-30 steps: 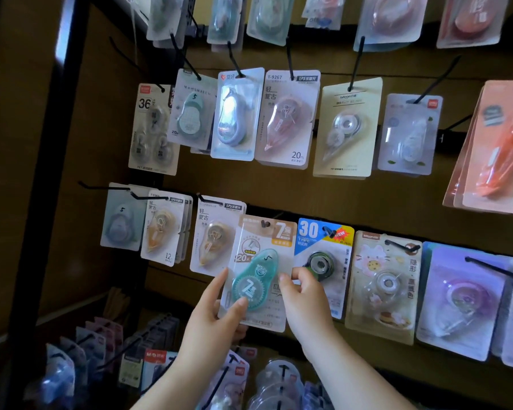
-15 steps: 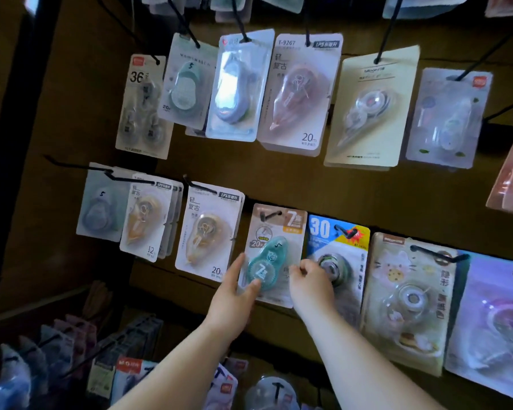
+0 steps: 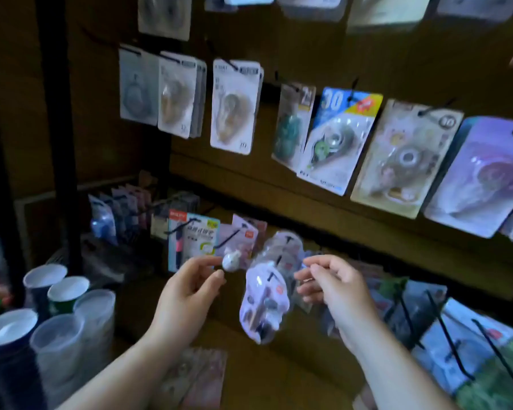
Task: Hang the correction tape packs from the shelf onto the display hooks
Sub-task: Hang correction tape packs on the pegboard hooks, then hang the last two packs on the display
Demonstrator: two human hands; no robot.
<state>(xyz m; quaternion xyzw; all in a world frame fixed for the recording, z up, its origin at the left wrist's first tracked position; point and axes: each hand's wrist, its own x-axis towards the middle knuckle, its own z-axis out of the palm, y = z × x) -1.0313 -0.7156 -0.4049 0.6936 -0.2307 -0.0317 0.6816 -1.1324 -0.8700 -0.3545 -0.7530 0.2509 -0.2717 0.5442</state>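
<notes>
The left hand point(image 3: 187, 287) has its fingers point(image 3: 203, 261) loosely curled and parted, holding nothing. The right hand point(image 3: 335, 288) is likewise half open and empty. Between them hangs a blurred lilac blister pack point(image 3: 264, 303) on a low hook. Above it, the teal correction tape pack point(image 3: 292, 128) hangs beside the blue "30" pack point(image 3: 338, 134).
</notes>
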